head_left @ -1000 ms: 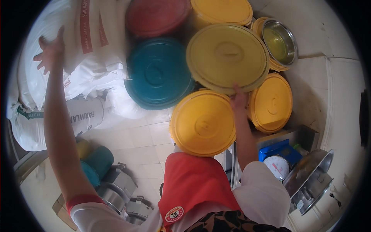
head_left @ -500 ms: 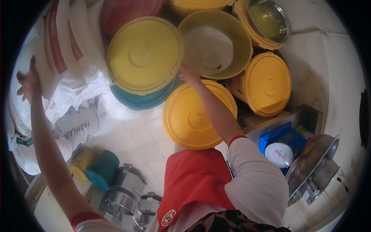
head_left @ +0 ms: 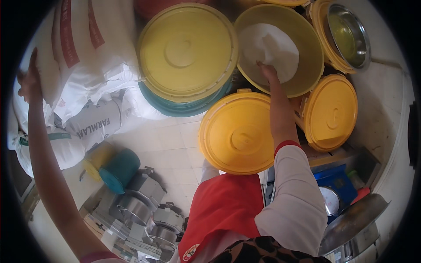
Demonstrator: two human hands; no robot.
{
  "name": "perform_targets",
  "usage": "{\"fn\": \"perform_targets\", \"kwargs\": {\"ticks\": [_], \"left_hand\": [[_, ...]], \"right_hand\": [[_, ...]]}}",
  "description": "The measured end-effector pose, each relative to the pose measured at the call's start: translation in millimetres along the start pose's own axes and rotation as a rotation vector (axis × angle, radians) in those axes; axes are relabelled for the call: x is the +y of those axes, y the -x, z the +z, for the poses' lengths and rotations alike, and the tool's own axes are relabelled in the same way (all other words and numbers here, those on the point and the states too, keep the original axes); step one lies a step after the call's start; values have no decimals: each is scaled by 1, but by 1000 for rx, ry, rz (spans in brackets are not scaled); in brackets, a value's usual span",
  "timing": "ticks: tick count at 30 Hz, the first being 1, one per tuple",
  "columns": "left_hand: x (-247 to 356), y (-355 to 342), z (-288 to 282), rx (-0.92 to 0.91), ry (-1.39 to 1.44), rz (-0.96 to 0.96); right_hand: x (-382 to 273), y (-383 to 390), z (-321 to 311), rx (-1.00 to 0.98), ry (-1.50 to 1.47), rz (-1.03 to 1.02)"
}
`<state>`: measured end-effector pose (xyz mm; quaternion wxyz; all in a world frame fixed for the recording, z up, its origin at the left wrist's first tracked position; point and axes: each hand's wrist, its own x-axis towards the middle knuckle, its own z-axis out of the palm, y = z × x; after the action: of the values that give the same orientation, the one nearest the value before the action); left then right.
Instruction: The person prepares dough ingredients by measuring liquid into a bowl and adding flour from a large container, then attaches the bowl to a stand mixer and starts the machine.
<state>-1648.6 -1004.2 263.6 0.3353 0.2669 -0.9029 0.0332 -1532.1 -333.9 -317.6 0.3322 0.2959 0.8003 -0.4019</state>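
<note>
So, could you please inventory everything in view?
Sacks: several, white, upper left
Teal lid: one, teal, upper centre
Loose lid: one, yellow, over teal lid
Red lid: one, red, top
Open bin: one, yellow, top
Powder: one mass, white, in bin
Lidded bins: several, yellow, centre-right
Steel bowl: one, silver, upper right
Scale: one, blue, lower right
Basin: one, grey, lower right
Buckets: two, yellow, teal, lower left
Metalware: several, grey, lower left
Apron: one, red, bottom
Left hand: one, bare, at sacks
Right hand: one, bare, in bin
</note>
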Motion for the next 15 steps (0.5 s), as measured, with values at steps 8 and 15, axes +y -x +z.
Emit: {"fn": "perform_targets", "kwargs": {"ticks": [8,15], "left_hand": [[0,16,-21,-2,-97,-31],[61,54,-58,-90,113,-200]], "right_hand": [[-16,111,-63,177,-610,38],[8,242,-98,311,-950,-424]]}}
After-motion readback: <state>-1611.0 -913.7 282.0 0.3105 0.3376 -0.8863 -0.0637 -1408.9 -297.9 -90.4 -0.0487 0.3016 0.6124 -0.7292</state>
